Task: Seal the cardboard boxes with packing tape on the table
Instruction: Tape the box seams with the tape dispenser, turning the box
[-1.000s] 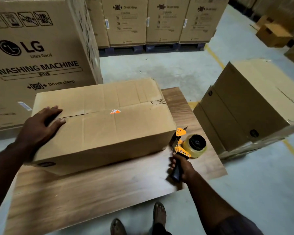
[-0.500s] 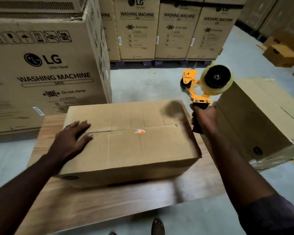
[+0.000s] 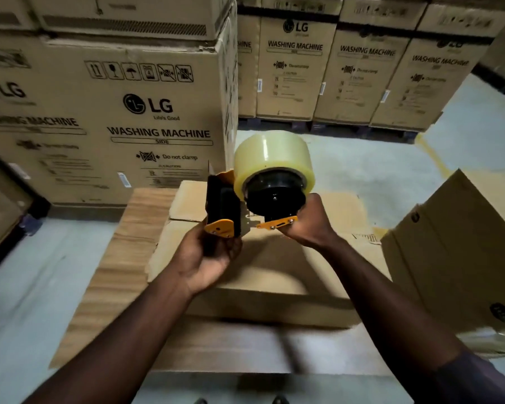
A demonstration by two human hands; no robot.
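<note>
A brown cardboard box (image 3: 274,275) lies on the wooden table (image 3: 123,275), its top flaps meeting in an open seam. Both hands hold an orange and black tape dispenser (image 3: 225,208) in the air above the box. Its big roll of clear yellowish tape (image 3: 271,161) faces me. My right hand (image 3: 309,225) grips the dispenser's handle end under the roll. My left hand (image 3: 207,255) holds the black front end near the orange flap, fingers curled round it.
A large washing machine carton (image 3: 105,118) stands just behind the table on the left. More such cartons (image 3: 362,68) line the back on pallets. A tilted cardboard box (image 3: 455,258) sits close on the right. Grey floor surrounds the table.
My left hand left the box top and took hold of the dispenser's front. My right hand brought the dispenser up from the table to above the box, in front of me.
</note>
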